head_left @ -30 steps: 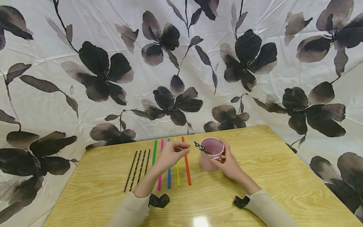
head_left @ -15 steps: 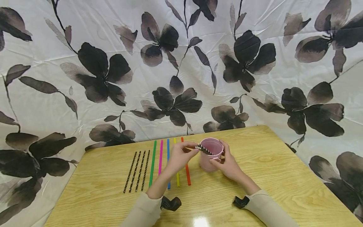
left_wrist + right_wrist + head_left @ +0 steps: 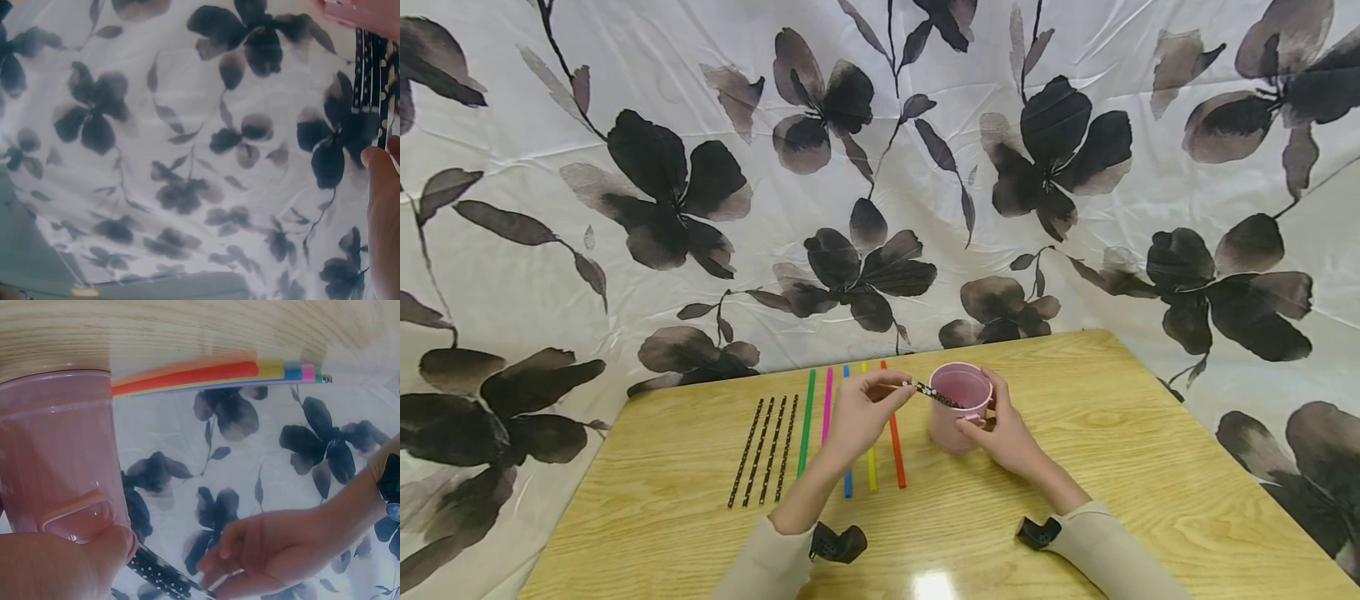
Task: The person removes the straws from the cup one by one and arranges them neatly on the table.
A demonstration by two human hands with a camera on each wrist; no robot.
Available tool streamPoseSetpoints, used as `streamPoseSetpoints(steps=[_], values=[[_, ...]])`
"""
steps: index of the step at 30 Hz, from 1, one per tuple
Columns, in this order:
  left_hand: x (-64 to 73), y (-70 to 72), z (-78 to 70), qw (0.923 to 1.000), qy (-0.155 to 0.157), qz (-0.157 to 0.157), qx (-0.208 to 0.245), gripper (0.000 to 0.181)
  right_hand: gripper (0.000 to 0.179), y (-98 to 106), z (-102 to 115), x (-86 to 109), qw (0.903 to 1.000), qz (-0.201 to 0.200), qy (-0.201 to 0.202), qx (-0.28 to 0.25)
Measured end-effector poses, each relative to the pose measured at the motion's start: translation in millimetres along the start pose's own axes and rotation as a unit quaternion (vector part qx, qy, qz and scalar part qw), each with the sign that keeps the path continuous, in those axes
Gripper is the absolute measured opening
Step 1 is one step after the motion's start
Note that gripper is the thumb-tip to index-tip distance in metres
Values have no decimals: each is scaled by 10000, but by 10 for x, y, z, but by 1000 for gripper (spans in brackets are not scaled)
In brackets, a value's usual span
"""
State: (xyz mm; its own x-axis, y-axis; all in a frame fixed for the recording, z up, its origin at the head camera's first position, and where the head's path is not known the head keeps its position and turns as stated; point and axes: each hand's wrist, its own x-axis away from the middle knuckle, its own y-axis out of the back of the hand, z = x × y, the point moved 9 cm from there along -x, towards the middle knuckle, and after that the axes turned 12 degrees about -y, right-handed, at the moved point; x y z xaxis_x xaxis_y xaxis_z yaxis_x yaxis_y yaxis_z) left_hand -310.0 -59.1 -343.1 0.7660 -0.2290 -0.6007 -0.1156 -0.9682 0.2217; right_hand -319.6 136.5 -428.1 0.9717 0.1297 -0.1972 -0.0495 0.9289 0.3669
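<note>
In the head view a pink mug (image 3: 951, 435) stands on the table, gripped by my right hand (image 3: 1006, 429) at its rim and handle side. Several black straws with white patterns (image 3: 942, 397) lean out of it towards the left. My left hand (image 3: 859, 417) pinches the end of one black dotted straw (image 3: 384, 94) between thumb and fingers, beside the mug's mouth. The other patterned straws (image 3: 365, 75) show near the thumb in the left wrist view. From the right wrist, the mug's handle (image 3: 81, 519) appears close to my right thumb.
Left of the mug, a red straw (image 3: 897, 450), yellow straw (image 3: 872, 471), blue straw (image 3: 847, 483), pink straw (image 3: 827, 400) and green straw (image 3: 807, 425) lie side by side. Several black patterned straws (image 3: 763, 454) lie further left. A floral cloth (image 3: 880, 167) hangs behind the table (image 3: 1112, 433).
My left hand has moved right to the straws at the mug, taken hold of one, and drawn slightly back left with it. The right hand and mug stay put.
</note>
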Motion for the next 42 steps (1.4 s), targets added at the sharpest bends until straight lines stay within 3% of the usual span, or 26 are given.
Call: streamPoseSetpoints(steps=[4,9,13,18,23,28,34,38,42], values=[[-6,179,-263,9998,-194,-92,61,14,86,-15,-2,1,10000,25,12,-50],[-49,435,-449,9957,-864,-281,178,16,86,-13,1,1,10000,-1,-23,-76],[-69,681,-727,9905,-1204,-471,472,17,86,-6,17,6,9999,-70,-66,32],[-72,1040,-957,9857,-1312,-827,662,17,86,-6,26,12,9999,-74,-110,66],[-58,1412,-1018,9854,-1202,-1089,527,17,86,-4,28,7,9999,-41,-126,22],[-32,1750,-840,9908,-735,-1121,171,22,86,-3,26,-7,10000,-6,-74,8],[42,2068,-393,9960,154,-845,252,31,86,-15,27,-13,9999,77,-1,-93],[126,2230,-81,9946,780,-651,227,34,86,-19,23,-14,9999,102,-19,-87],[191,2360,195,9915,1202,-468,163,32,86,-19,30,-9,9999,106,24,-31]])
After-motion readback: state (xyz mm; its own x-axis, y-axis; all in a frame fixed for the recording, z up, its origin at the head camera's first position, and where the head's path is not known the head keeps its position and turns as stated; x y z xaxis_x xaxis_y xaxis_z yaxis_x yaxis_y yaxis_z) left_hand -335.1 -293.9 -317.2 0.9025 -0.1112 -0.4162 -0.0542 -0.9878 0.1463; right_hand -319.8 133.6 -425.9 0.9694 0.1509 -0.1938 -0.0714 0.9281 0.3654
